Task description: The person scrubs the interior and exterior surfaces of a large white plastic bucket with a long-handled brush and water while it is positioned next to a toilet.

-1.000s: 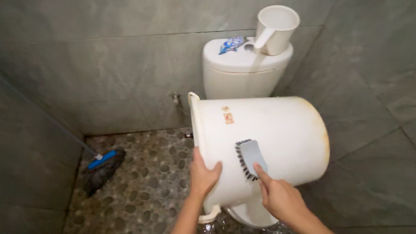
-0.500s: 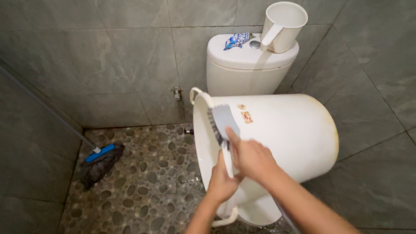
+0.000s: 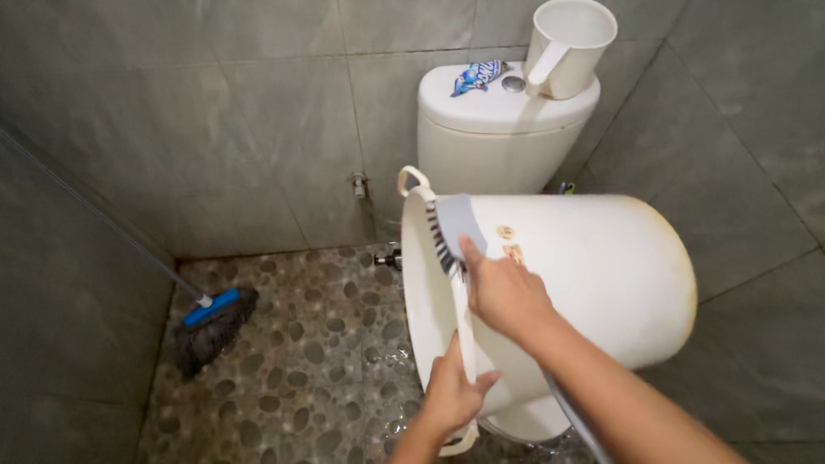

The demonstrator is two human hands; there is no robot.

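Note:
A big white plastic bucket (image 3: 588, 277) lies tipped on its side over the toilet bowl, its mouth facing left. My left hand (image 3: 450, 397) grips the lower rim of the bucket near its handle. My right hand (image 3: 505, 292) holds a grey scrub brush (image 3: 450, 230) with dark bristles, pressed against the upper part of the bucket's rim.
A white toilet tank (image 3: 496, 135) stands behind the bucket, with a white scoop jug (image 3: 566, 44) and a blue-and-white sachet (image 3: 476, 76) on its lid. A blue-headed floor brush (image 3: 213, 326) leans at the left on the wet pebble floor (image 3: 309, 392). Grey tiled walls close in all around.
My right hand has carried the brush from the bucket's outer side to its rim at the upper left. The bucket has tilted a little and the view has shifted.

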